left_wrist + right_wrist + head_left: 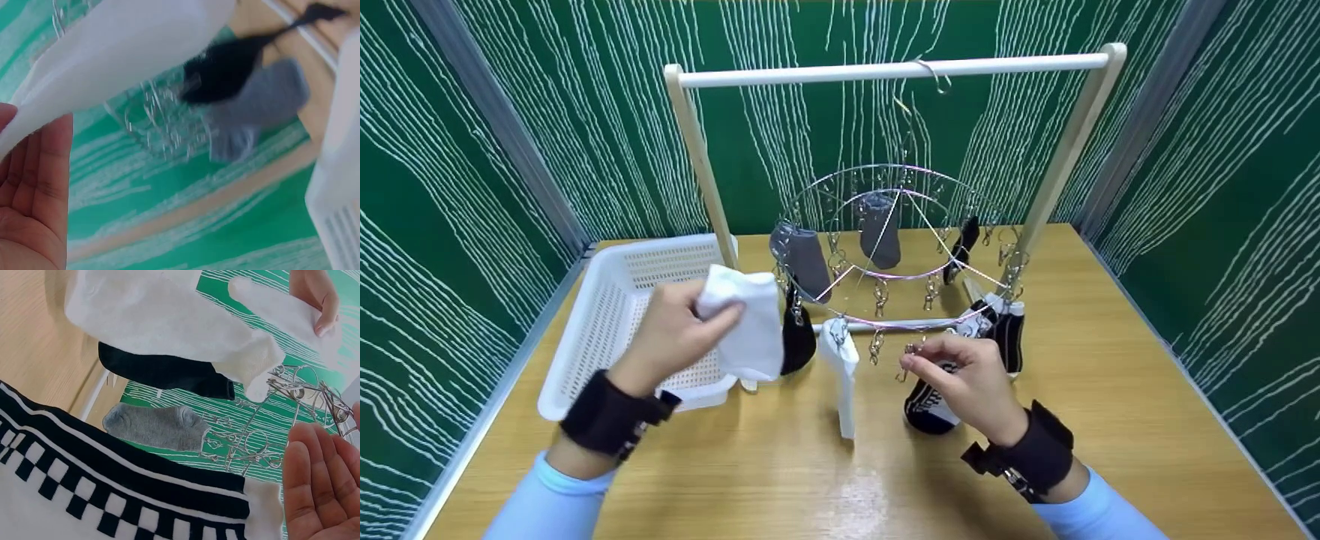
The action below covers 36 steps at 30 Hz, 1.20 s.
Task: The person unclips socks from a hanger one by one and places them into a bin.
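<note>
My left hand (671, 326) holds a white sock (756, 330) between thumb and fingers, left of the round metal clip hanger (915, 276). The sock's cloth spreads across the left wrist view. At the hanger's front edge, my right hand (975, 379) pinches a small metal clip (907, 352) between thumb and fingertips. Another white sock (846, 390) hangs from a clip between the two hands. Beside the right hand hangs a black-and-white patterned sock (931, 412), whose checks and stripes show in the right wrist view.
Grey socks (879, 232) and black socks (797, 341) hang around the ring. A wooden rack (1072, 165) bears the hanger on its white top bar (810, 73). A white perforated basket (559, 382) stands at left on the wooden table (1140, 390). Green patterned walls enclose the table.
</note>
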Motion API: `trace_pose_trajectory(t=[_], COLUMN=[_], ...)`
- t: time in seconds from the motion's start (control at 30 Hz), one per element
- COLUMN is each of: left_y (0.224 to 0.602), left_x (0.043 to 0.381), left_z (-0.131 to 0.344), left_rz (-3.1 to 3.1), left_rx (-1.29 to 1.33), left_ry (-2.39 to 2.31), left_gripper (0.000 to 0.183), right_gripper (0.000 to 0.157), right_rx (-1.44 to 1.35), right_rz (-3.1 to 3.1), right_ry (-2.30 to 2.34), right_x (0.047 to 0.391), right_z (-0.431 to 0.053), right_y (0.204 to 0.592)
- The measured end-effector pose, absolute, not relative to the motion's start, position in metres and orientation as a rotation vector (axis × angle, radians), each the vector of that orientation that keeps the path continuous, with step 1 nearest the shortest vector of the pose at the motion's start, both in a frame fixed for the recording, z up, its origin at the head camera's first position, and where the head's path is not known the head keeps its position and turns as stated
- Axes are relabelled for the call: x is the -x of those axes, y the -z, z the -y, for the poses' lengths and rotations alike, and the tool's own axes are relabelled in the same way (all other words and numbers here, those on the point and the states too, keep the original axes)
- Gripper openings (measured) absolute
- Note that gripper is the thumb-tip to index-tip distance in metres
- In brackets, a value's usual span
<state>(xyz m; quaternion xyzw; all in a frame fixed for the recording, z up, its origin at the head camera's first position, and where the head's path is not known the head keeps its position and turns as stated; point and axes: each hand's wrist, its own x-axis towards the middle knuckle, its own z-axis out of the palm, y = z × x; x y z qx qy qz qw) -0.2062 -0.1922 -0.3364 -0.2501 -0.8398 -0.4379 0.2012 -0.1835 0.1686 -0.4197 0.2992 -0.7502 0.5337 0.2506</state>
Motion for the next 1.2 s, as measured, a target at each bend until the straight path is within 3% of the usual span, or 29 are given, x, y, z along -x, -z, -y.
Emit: trace_pose_trajectory(t=[0.63,0.97,1.2], left_y=[0.318,0.333,0.35], left_x=[0.268,0.303,0.319], left_z=[0.267,0.277,0.281], left_rz=[2.722,2.954,2.991], left_rx=[0.35,0.288,0.278], left_ry=[1.013,0.959,0.939], left_gripper=[0.025,0.034,0.032], right_gripper=[0.014,0.012,0.021], right_rx=[-0.845,-0.88,-0.882], right_rz=[2.029,2.004,1.998], right_ry=[-1.446,-1.472,-1.441], right_x=[0.182,0.179,0.18], right_z=[-0.169,-0.165,-0.166], right_y=[0.419,0.419,0.419])
